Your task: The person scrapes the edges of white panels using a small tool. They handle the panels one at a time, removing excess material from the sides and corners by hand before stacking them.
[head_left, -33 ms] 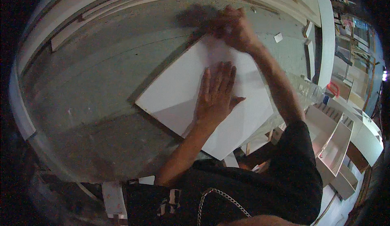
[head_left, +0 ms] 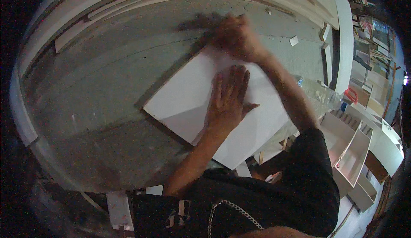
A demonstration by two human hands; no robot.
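Across the dim workshop, see a broad grey worktop (head_left: pixel 107 67) edged on the far side with long pale boards (head_left: pixel 319 0). On it, find the white panel (head_left: pixel 180 94) lying cornerwise, one corner pointing toward the black shirt (head_left: pixel 265 199), the opposite one away. Hard to name a long axis on so nearly square an outline. Note the left hand (head_left: pixel 227 99) laid palm-down near the panel's middle, fingers straight, thumb out, grasping nothing. Find the right hand (head_left: pixel 235 37) farther off, curled and blurred, beside or over the far corner; cannot tell whether touching the panel or gripping anything. Count the left as nearer the panel's centre.
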